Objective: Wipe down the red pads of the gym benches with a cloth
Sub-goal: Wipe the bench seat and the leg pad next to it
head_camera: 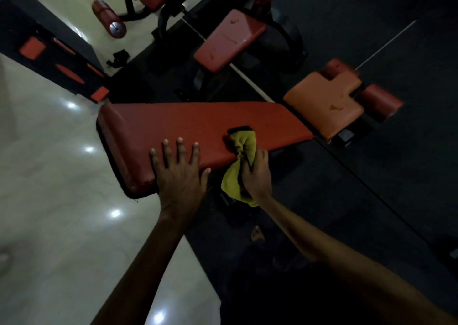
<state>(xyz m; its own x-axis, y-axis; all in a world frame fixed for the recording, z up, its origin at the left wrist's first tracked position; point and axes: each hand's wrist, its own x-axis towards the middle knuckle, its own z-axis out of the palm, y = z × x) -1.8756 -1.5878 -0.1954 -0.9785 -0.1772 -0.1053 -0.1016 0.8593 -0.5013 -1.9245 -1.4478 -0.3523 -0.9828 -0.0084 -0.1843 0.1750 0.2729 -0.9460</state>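
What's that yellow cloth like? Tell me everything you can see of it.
The yellow cloth looks soft and fuzzy, like a towel, and is bunched up rather than folded. The right hand grips it round the middle, so one crumpled end lies on the long red bench pad, near its front edge, and the other end hangs loose below the hand, off the pad. A dark patch sits at its far tip; what it is cannot be told.
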